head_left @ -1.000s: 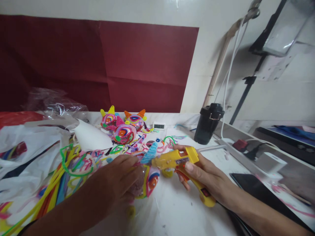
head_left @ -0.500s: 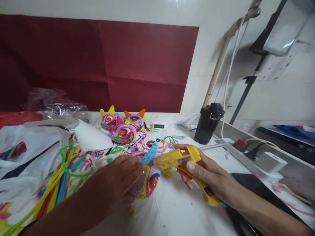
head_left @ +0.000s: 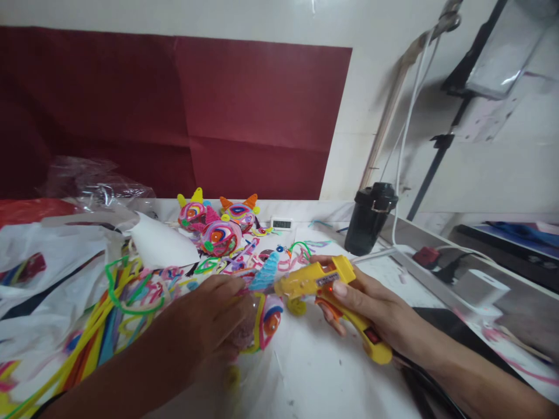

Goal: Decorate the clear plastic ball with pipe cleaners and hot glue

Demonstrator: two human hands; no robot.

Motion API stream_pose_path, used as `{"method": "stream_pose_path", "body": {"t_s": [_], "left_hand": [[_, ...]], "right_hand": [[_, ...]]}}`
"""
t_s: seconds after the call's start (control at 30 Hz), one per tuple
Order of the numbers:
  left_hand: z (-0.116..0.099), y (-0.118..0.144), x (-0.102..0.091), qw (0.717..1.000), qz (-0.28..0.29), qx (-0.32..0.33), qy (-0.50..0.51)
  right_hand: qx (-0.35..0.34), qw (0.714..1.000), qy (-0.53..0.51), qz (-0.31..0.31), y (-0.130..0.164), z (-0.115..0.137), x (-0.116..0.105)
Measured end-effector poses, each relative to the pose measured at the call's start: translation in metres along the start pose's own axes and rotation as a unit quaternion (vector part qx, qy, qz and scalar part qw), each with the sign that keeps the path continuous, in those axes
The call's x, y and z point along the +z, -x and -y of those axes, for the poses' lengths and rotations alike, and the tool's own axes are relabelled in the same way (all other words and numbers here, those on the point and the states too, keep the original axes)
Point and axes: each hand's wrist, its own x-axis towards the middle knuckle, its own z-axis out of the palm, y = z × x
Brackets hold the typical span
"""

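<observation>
Where the right hand (head_left: 371, 308) wraps the yellow glue gun (head_left: 325, 285), its grip is closed on the handle, thumb lying along the upper side and a finger curled under at the orange trigger; a small red light shows on the body, which reads as the gun being switched on. Nozzle points left and slightly down, meeting the base of a blue ridged cone (head_left: 267, 272) that stands on top of a round, colourful craft ball (head_left: 264, 317). Held that way, the tip appears to sit right at the joint between cone and ball. Left hand (head_left: 205, 320) is cupped over the near side of the ball, grip closed around it, fingers spread, apparently to steady it against the push of the nozzle. Ball sits low on the white bench (head_left: 323, 372), centre foreground. Right forearm comes in from the lower right, wrist low and near the bench; left forearm comes in from the lower left, palm down. Farther out: a heap of pipe cleaners (head_left: 117, 308) to the left, three finished balls (head_left: 218, 224) with horns behind, a small digital timer (head_left: 282, 223), a black tumbler (head_left: 370, 218) to the right.
</observation>
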Motion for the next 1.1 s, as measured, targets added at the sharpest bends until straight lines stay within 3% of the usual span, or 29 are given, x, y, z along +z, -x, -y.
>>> {"method": "stream_pose_path", "body": {"t_s": [0.17, 0.4, 1.1], "left_hand": [[0.0, 0.0, 0.0, 1.0, 0.0, 0.0, -0.001], [-0.001, 0.004, 0.006, 0.999, 0.043, -0.019, 0.025], [-0.001, 0.002, 0.005, 1.0, 0.001, 0.005, -0.002]], "right_hand": [[-0.013, 1.0, -0.014, 0.008, -0.001, -0.002, 0.001], [-0.01, 0.998, -0.06, 0.021, -0.004, -0.004, 0.001], [0.011, 0.996, -0.075, 0.042, -0.002, 0.005, -0.004]]}}
